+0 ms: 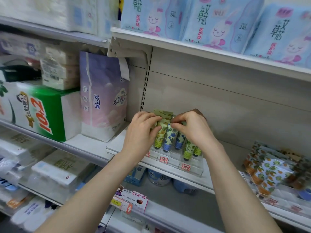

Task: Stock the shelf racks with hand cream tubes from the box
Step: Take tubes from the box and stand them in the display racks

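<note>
hand cream tubes (165, 137) stood caps down in the clear rack (193, 167) on the shelf (117, 147). left hand (142, 132) curled over their crimped tops; right hand (191, 126) pinched one crimp. judgement: seat each tube fully, keep rows upright.

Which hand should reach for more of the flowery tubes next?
Probably the right hand. Both hands grip tubes in the clear rack, but the flowery pile lies on the right side, nearer that hand; the left hand would have to cross over.
</note>
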Demonstrator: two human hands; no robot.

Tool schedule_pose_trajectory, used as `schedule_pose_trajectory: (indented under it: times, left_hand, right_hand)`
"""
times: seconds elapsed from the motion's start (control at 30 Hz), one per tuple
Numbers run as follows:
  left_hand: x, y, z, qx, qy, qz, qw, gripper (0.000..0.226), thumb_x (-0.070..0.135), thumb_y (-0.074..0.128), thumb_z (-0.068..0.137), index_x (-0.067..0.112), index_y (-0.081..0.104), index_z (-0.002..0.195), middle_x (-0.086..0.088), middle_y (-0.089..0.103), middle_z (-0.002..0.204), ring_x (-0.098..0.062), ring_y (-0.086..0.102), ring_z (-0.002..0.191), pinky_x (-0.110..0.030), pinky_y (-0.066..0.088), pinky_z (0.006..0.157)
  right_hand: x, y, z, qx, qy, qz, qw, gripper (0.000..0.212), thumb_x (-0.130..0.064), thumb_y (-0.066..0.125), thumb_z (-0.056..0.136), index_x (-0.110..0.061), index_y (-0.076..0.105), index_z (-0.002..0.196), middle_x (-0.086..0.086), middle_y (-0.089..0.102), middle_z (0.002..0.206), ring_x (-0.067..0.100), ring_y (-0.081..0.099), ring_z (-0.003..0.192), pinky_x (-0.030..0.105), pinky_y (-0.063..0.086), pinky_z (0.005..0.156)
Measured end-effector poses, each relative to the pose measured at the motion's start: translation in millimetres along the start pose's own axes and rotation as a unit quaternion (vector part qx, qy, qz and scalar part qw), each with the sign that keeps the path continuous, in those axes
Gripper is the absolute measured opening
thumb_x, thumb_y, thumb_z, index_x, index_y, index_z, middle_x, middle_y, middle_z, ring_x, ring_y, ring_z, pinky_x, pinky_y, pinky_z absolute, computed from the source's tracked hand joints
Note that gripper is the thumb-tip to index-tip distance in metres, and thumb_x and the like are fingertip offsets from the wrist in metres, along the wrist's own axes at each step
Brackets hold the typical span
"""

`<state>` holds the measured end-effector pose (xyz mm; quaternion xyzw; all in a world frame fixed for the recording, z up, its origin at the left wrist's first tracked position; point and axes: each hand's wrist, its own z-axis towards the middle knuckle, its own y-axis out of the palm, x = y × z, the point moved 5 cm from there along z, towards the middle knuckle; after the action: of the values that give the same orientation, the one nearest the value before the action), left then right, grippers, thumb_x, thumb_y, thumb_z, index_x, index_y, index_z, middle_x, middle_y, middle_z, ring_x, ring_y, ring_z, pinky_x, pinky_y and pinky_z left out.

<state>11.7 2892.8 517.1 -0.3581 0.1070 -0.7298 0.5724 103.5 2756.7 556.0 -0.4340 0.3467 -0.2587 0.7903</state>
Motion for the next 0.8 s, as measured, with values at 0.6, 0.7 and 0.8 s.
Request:
schedule_pose_trajectory:
  times: [0.6, 0.7, 0.8]
  left_hand:
    - [46, -1, 15, -0.003, 0.124, -0.056, 0.991, 0.028, 0.024, 0.067, 0.087, 0.016, 0.068, 0.115, 0.000, 0.065, 0.112, -0.024, 0.051, 0.113, -0.029, 0.037, 0.097]
    - [75, 10, 13, -0.021, 0.159, -0.091, 0.983, 0.029, 0.026, 0.066, 0.088, 0.016, 0.067, 0.116, -0.001, 0.065, 0.112, -0.024, 0.051, 0.113, -0.030, 0.037, 0.096]
    - [110, 24, 8, -0.034, 0.197, -0.131, 0.971, 0.028, 0.024, 0.067, 0.087, 0.015, 0.068, 0.114, -0.003, 0.066, 0.110, -0.026, 0.053, 0.111, -0.026, 0.034, 0.096]
  right_hand:
    - [5, -56, -51, 0.171, 0.002, -0.031, 0.985, 0.016, -0.026, 0.068, 0.088, -0.023, 0.075, 0.102, -0.006, 0.072, 0.098, 0.022, 0.054, 0.101, 0.034, 0.044, 0.085]
    - [22, -68, -77, 0.193, 0.021, -0.061, 0.979, 0.017, -0.025, 0.069, 0.087, -0.023, 0.075, 0.103, -0.004, 0.073, 0.096, 0.024, 0.049, 0.094, 0.035, 0.042, 0.084]
    - [44, -88, -109, 0.217, 0.047, -0.094, 0.971, 0.020, -0.021, 0.071, 0.085, -0.021, 0.074, 0.104, -0.003, 0.073, 0.096, 0.024, 0.050, 0.093, 0.026, 0.036, 0.082]
